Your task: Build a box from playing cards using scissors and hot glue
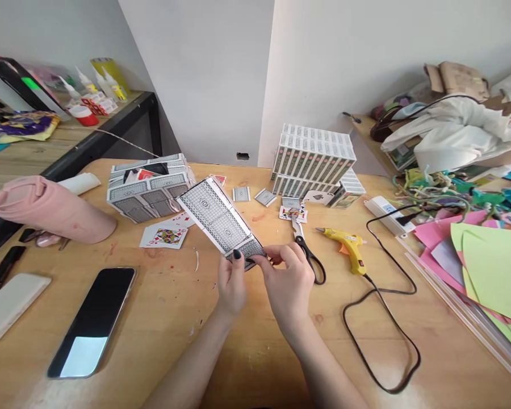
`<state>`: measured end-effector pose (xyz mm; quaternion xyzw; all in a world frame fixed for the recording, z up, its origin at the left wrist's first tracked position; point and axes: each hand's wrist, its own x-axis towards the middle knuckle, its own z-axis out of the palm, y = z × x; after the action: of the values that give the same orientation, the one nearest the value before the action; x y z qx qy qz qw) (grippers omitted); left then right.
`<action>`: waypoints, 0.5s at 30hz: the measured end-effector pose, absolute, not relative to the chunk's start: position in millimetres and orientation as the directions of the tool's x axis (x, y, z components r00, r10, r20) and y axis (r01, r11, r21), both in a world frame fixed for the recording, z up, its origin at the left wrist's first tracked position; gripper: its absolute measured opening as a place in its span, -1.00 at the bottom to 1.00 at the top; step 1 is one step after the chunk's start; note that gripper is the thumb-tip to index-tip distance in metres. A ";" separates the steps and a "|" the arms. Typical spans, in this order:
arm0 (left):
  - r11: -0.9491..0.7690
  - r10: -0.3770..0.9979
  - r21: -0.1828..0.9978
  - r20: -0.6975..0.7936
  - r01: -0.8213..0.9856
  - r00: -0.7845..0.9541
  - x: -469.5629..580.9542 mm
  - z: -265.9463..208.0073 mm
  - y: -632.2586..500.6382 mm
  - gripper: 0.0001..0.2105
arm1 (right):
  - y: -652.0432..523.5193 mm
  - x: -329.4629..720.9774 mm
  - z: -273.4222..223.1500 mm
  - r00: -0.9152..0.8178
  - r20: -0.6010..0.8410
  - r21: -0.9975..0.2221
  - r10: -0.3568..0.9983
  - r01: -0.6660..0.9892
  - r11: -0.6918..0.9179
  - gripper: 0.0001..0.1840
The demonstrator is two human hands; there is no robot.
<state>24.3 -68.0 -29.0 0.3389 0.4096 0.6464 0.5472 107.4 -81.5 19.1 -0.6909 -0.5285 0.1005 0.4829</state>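
Observation:
A long panel of joined playing cards (213, 213), patterned backs facing me, is held up at a slant over the table. My left hand (232, 284) grips its lower edge, the thumb with a dark nail lying on the card backs. At the panel's lower right corner, my right hand (287, 278) pinches the edge between thumb and fingers. Behind the panel to the left stands a box built from playing cards (147, 190). Loose face-up cards (164, 236) lie before it. Black-handled scissors (309, 250) and a yellow glue gun (347, 247) rest to the right.
Stacked card packs (313, 156) stand at the back right, with small cut card pieces (241, 194) nearby. The glue gun's black cord loops towards a white power strip (387, 213). A smartphone (93, 321) and a pink tumbler (55, 210) lie left; coloured paper (489, 267) lies right.

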 end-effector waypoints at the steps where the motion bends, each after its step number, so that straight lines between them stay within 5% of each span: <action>1: -0.063 0.989 0.895 -0.003 -0.441 -0.148 24.2 -27.4 -68.1 -0.66 | -81.3 107.4 18.4 0.424 0.367 -0.776 0.828 0.630 0.021 -0.90; 15: -0.054 0.997 0.882 0.021 -0.469 -0.075 22.0 -26.6 -68.8 -0.70 | -82.9 107.5 13.5 0.459 0.249 -0.833 0.853 0.550 -0.052 -0.87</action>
<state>22.0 -68.8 -26.6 0.3564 0.3705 0.6325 0.5794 107.5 -82.9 13.5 -0.7079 -0.4954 0.1584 0.4778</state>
